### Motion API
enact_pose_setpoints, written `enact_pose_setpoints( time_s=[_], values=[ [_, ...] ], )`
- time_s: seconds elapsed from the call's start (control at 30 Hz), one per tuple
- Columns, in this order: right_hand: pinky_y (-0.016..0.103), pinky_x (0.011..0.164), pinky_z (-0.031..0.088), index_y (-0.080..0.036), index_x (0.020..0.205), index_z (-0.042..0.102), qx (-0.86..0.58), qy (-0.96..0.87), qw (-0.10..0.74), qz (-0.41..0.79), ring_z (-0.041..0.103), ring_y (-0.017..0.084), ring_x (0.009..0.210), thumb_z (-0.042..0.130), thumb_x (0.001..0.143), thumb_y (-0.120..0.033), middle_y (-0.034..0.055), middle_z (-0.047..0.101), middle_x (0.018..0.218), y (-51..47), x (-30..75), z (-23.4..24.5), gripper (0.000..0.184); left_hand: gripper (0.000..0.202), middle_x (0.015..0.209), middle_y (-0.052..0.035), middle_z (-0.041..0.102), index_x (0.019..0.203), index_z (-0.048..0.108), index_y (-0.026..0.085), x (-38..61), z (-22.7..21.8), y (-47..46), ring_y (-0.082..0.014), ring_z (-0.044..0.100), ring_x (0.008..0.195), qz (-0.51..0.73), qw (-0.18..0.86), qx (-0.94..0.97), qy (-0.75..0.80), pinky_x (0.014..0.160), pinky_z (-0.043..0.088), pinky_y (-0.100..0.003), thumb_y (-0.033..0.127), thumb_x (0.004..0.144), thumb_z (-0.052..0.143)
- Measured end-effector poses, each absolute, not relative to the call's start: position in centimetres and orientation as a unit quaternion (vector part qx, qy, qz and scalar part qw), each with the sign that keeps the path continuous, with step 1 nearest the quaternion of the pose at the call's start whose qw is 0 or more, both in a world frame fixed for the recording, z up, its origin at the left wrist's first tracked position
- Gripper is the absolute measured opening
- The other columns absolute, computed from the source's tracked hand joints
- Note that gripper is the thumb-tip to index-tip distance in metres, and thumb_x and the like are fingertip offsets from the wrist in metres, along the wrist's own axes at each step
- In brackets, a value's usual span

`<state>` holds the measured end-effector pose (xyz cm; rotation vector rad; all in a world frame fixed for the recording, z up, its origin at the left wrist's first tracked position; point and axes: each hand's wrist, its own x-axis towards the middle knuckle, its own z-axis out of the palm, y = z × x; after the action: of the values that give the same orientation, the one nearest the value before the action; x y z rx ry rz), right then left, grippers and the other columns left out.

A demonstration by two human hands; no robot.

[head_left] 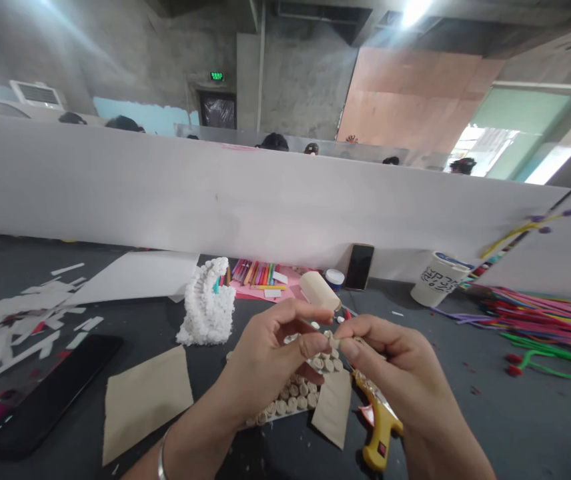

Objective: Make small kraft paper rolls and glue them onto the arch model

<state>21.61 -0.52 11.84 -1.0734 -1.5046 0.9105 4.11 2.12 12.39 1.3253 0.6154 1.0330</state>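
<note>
Left hand [265, 353] and right hand [390, 363] nearly hide a small pinched paper roll [334, 342]

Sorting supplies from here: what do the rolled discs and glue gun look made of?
The rolled discs look like matte kraft paper, probably, from their tan colour and coiled ends. The glue gun seems glossy yellow plastic, by its smooth moulded shell.

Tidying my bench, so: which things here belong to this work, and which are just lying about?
In use: left hand, right hand, small paper rolls, tan paper strip, yellow glue gun.
Lying about: phone, paper cup, pipe cleaners, felt pens.
</note>
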Motion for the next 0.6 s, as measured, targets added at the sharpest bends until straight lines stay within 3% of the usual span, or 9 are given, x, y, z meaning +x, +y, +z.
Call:
enact_pose_setpoints(
  time_s=[0.1,0.27,0.4,0.6],
  values=[
    [0.021,0.049,0.043,-0.018,0.075,0.071,-0.451,-0.636,0.512,0.361,0.055,0.012,0.055,0.065,0.083,-0.035,0.0016,0.065,0.063,-0.3,21.8,11.8,0.019,0.018,0.088,-0.0034,0.066,0.096,0.074,0.019,4.4,12.2,2.1,-0.0108,0.065,0.069,0.454,0.609,0.596,0.263,0.05,0.06,-0.019,0.029,0.084,0.068],
    [0.021,0.053,0.044,-0.02,0.078,0.073,-0.518,-0.633,0.513,0.26,0.058,0.012,0.058,0.063,0.084,-0.034,-0.0007,0.065,0.062,-0.7,21.1,12.0,0.019,0.012,0.072,0.0013,0.061,0.086,0.07,0.017,4.7,11.6,2.1,-0.0088,0.064,0.059,0.509,0.536,0.598,0.31,0.051,0.059,-0.019,0.029,0.084,0.068],
    [0.02,0.057,0.045,-0.023,0.079,0.074,-0.553,-0.633,0.51,0.181,0.058,0.011,0.057,0.063,0.084,-0.032,-0.0039,0.064,0.058,-1.5,20.5,12.5,0.016,0.013,0.074,0.0026,0.058,0.082,0.066,0.017,4.9,11.3,2.2,-0.0065,0.063,0.056,0.526,0.463,0.631,0.334,0.052,0.055,-0.017,0.029,0.085,0.067],
    [0.019,0.05,0.041,-0.021,0.08,0.074,-0.549,-0.647,0.492,0.193,0.055,0.01,0.052,0.06,0.086,-0.033,-0.0038,0.064,0.057,-1.5,20.4,12.6,0.02,0.019,0.066,0.005,0.057,0.074,0.058,0.017,4.7,11.4,2.3,-0.0065,0.061,0.053,0.506,0.519,0.605,0.33,0.05,0.052,-0.017,0.028,0.079,0.072]
  ],
)
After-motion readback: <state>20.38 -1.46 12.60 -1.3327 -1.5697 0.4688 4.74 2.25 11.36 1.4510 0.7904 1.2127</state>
